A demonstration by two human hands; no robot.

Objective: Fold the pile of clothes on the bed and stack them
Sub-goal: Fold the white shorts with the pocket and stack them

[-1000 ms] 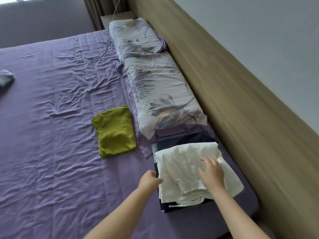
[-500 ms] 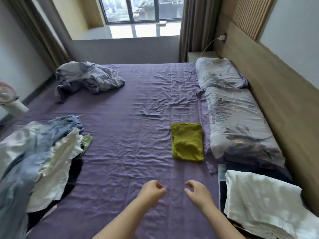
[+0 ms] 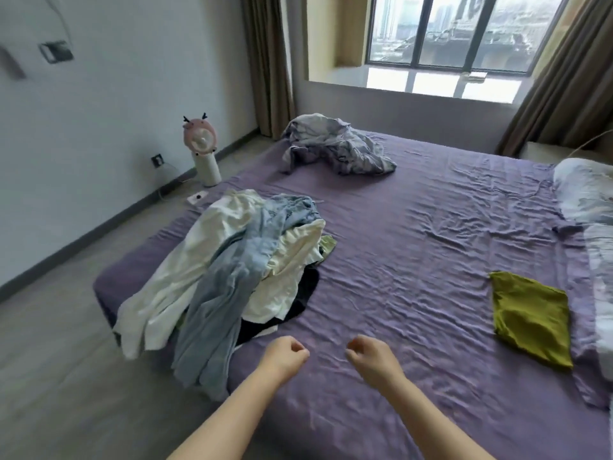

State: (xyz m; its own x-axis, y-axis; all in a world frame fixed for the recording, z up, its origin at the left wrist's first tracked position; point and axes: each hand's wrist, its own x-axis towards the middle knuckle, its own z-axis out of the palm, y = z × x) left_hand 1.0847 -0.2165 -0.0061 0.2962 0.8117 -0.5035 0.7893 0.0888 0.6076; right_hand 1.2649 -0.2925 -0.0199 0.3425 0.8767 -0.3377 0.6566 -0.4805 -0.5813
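Left hand: my left hand (image 3: 286,355) hangs over the purple sheet, fingers loosely curled in, holding nothing
Right hand: my right hand (image 3: 371,355) sits just beside it, fingers curled the same loose way, nothing in them
Pile: the clothes pile (image 3: 229,277) lies at the bed's left corner, left of my hands; white pieces, a pale blue garment (image 3: 229,293) draped over the edge toward the floor, something black underneath, a scrap of light green at the far side
Folded piece: one olive green folded cloth (image 3: 530,317) lies flat on the right, well apart from the pile
Bed: the bed (image 3: 414,260) is wrinkled between the pile and the green cloth
In the way: I see nothing between my hands and the pile
Far end: a crumpled grey blanket (image 3: 335,147) near the window (image 3: 451,31)
Right edge: a flowered pillow (image 3: 587,190), partly out of view
Floor: a pink fan (image 3: 202,151) stands by the wall, a small white thing (image 3: 198,197) lying near it, curtains (image 3: 268,61) on both sides of the window
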